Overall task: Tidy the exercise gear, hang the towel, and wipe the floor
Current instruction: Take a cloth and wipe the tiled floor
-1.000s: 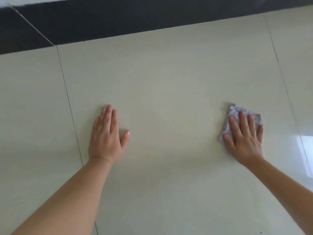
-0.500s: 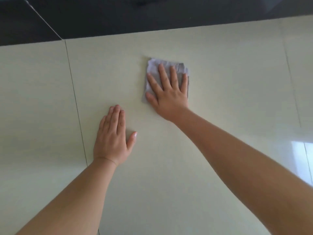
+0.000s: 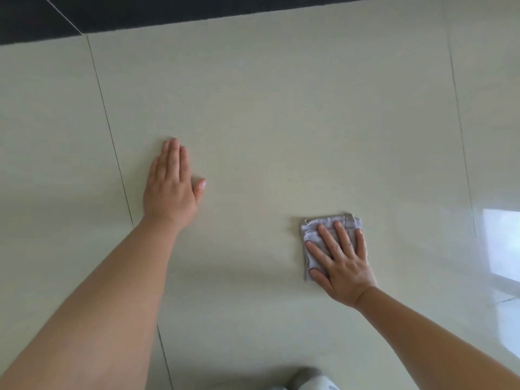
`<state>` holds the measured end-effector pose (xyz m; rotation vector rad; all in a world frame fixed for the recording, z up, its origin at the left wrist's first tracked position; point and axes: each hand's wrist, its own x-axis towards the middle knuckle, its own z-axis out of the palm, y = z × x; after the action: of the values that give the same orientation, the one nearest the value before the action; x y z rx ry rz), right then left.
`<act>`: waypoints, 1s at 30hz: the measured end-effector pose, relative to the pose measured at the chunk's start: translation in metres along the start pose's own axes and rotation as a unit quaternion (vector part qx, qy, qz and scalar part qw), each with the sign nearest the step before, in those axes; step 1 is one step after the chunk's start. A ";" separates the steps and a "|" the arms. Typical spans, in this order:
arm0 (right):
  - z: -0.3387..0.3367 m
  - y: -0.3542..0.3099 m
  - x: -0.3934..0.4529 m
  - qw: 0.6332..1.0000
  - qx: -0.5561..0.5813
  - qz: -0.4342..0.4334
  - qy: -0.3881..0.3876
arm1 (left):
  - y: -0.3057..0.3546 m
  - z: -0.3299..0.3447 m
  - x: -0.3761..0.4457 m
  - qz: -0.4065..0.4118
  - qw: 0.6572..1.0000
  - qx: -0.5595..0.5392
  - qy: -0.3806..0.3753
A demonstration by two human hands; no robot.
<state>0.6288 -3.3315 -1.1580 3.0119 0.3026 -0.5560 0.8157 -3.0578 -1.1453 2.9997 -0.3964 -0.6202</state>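
Seen from above, a pale tiled floor [image 3: 281,122] fills the view. On the left, the left hand [image 3: 168,190] lies flat on a tile, fingers straight and together, grasping nothing, just right of a grout line [image 3: 112,142]. Well apart to the right and nearer the person, the right hand [image 3: 342,266] presses a small folded grey cloth [image 3: 318,223] against the floor with spread, straight fingers. The cloth lies directly under that hand, so the right arm likely drives the next wiping stroke while the left props.
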 end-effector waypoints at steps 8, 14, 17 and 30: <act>-0.021 -0.005 0.005 0.998 0.032 0.014 -0.054 | 0.070 -0.056 -0.047 -0.005 0.991 0.071 -0.110; -0.020 -0.003 -0.004 0.997 0.068 0.000 -0.047 | 0.096 -0.056 -0.062 0.026 0.986 0.086 -0.143; -0.018 -0.004 -0.004 0.997 0.056 -0.004 -0.051 | 0.116 -0.039 -0.046 0.044 0.989 0.062 -0.130; -0.019 0.071 -0.102 0.976 0.004 0.107 -0.189 | 0.182 -0.008 -0.033 0.123 0.977 0.068 -0.158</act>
<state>0.5561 -3.4179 -1.1021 2.8096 -0.0477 -1.0793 0.7467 -3.2248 -1.1065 2.9046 -0.8433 -1.0866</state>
